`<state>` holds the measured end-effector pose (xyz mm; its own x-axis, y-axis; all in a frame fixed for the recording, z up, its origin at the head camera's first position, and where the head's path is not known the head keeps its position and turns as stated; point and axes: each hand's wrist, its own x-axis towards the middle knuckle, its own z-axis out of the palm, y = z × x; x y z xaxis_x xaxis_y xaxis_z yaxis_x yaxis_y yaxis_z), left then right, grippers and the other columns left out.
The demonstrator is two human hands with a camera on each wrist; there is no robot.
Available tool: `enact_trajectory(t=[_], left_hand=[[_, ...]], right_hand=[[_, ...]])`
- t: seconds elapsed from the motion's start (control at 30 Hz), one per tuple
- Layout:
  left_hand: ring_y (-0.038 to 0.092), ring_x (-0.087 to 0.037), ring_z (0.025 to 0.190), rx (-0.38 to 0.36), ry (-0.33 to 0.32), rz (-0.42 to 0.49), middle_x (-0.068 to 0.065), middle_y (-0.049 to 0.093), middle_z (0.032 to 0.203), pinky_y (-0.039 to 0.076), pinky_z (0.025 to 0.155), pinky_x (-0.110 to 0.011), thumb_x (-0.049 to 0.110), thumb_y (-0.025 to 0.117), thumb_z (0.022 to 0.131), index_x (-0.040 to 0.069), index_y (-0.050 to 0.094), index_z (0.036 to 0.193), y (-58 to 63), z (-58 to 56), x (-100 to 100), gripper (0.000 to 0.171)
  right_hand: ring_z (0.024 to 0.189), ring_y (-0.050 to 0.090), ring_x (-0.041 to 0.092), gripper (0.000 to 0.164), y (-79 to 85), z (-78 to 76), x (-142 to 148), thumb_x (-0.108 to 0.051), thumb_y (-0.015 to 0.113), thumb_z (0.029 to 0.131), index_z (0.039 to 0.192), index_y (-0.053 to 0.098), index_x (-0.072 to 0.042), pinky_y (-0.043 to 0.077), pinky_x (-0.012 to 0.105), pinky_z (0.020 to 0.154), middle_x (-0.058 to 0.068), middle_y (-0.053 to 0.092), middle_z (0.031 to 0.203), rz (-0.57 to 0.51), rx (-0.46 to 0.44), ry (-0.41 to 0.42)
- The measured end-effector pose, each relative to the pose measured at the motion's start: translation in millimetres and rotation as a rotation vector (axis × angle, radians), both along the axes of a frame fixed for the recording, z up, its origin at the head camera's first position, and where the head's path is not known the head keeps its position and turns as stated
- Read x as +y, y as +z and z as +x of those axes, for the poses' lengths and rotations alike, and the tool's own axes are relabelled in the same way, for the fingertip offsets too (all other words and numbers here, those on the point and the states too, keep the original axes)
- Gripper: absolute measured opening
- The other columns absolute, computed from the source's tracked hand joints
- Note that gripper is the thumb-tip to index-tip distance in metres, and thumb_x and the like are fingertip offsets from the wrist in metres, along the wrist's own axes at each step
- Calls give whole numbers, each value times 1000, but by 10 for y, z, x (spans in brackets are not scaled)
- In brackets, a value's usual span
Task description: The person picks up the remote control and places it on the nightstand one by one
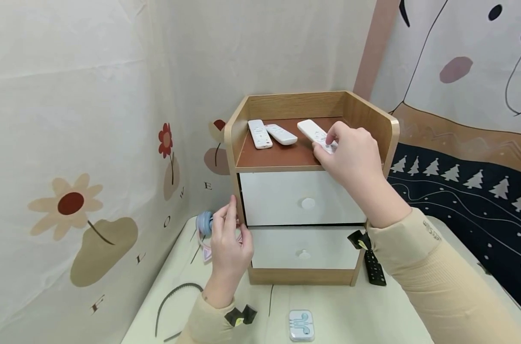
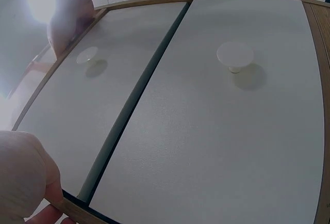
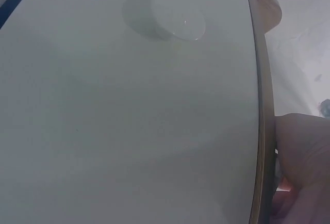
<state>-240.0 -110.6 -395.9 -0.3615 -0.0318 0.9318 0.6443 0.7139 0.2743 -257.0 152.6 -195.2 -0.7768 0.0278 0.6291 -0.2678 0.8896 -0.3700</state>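
A small wooden cabinet (image 1: 301, 276) with two white drawers carries white remote controls in its open top compartment. My right hand (image 1: 350, 150) holds one white remote control (image 1: 313, 130) by its near end, over the right half of the brown top shelf (image 1: 281, 156). Two more remotes, one white (image 1: 260, 134) and another beside it (image 1: 281, 134), lie on the shelf's left side. My left hand (image 1: 230, 243) rests against the cabinet's left side, fingers pointing up along the edge. In the left wrist view, that hand (image 2: 23, 175) is at the wooden edge near the upper drawer.
A black remote (image 1: 374, 268) lies by the cabinet's right foot. Boxed earphones (image 1: 301, 325) sit in front on the pale tabletop (image 1: 342, 310). Blue headphones (image 1: 204, 222) are at the left, with a dark curved band (image 1: 167, 298) nearer. Printed curtains hang behind.
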Motion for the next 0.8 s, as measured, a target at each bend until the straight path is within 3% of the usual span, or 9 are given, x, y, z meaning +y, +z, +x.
enact_trajectory(t=[0.13, 0.4, 0.63, 0.8], left_hand=[[63, -31, 96, -11, -5, 0, -29, 59, 128, 63, 72, -39, -15, 66, 87, -9, 50, 159, 3, 6, 3, 74], [65, -32, 95, -23, -12, 8, -29, 59, 127, 66, 72, -43, -15, 66, 88, -8, 51, 159, 15, 4, 5, 73], [65, -31, 93, -6, -15, 13, -28, 60, 126, 64, 71, -42, -16, 66, 86, -9, 51, 158, 1, -20, 10, 74], [65, -32, 95, -21, -12, 15, -28, 60, 127, 65, 71, -42, -16, 65, 86, -8, 50, 159, -9, -24, 9, 75]], right_hand=[[89, 62, 40, 28, 42, -51, -20, -35, 69, 100, 100, 67, -7, 48, 50, 72, 19, 73, 91, 2, -58, -2], [88, 63, 37, 29, 104, -78, -46, -39, 68, 102, 100, 65, -10, 51, 45, 71, 16, 73, 101, 19, -172, -18], [95, 63, 37, 29, 144, -128, -15, -38, 66, 104, 110, 68, -9, 53, 47, 81, 19, 74, 104, 55, -248, 34], [114, 66, 38, 31, 184, -195, 29, -35, 63, 106, 123, 70, -10, 54, 53, 98, 21, 76, 125, 104, -302, 124]])
